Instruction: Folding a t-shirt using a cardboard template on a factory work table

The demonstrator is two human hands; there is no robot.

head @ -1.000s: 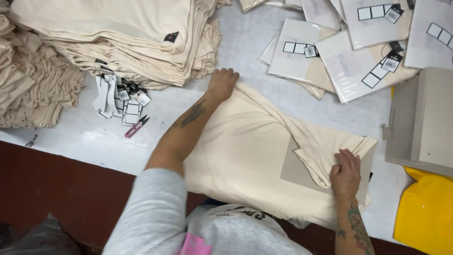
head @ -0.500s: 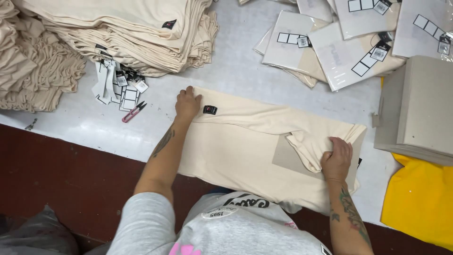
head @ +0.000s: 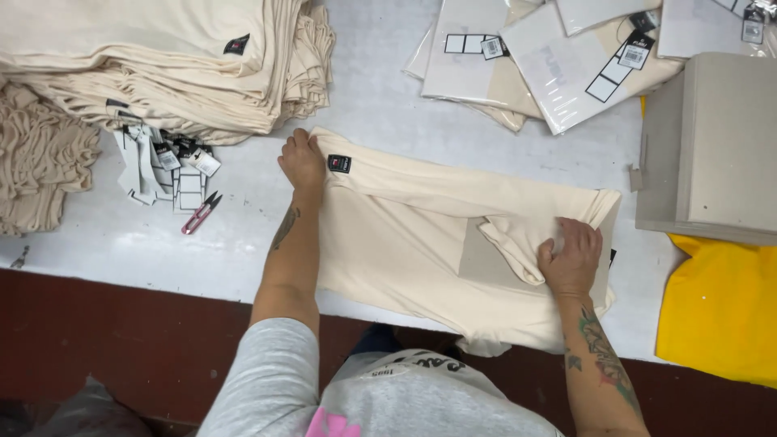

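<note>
A cream garment (head: 405,235) lies part-folded on the white table (head: 380,97), with a small black label near its upper left corner. My left hand (head: 303,160) grips that left edge of the cloth. My right hand (head: 571,257) presses down on a folded-in sleeve at the right side. A grey cardboard sheet (head: 479,263) shows under the sleeve, partly covered by fabric.
A tall stack of folded cream garments (head: 162,65) sits at the back left. Loose hang tags (head: 166,166) and small pink snips (head: 201,213) lie left of my arm. Bagged garments (head: 558,57) are behind, grey boards (head: 712,137) and yellow cloth (head: 720,307) at right.
My left hand pulled the far edge of the garment over and toward the left, folding it narrower. My right hand stayed pressing on the sleeve.
</note>
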